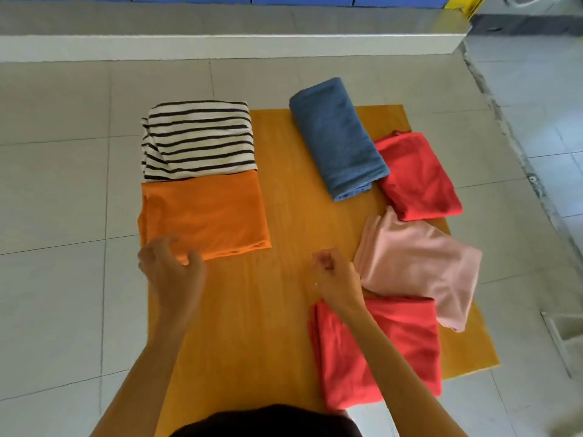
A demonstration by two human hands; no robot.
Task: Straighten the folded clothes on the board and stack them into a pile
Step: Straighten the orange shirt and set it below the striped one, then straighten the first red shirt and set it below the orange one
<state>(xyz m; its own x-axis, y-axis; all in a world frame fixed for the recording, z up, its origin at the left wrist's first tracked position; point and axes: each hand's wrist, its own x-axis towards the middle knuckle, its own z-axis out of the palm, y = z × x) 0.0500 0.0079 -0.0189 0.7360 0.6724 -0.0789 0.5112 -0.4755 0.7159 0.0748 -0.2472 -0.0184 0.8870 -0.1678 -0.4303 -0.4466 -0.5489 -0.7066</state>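
Note:
A yellow-orange board lies on the tiled floor. Along its left side a folded orange garment lies below a striped black-and-white one. A folded blue garment lies at the top middle. Down the right side lie a red garment, a pink one and a second red one. My left hand hovers at the orange garment's near-left corner, fingers curled and blurred; whether it touches the cloth is unclear. My right hand is loosely closed over the bare board, holding nothing.
Grey floor tiles surround the board. A low white ledge runs across the back, with blue panels behind it. A raised rough-edged floor strip runs down the right. The board's middle is bare wood.

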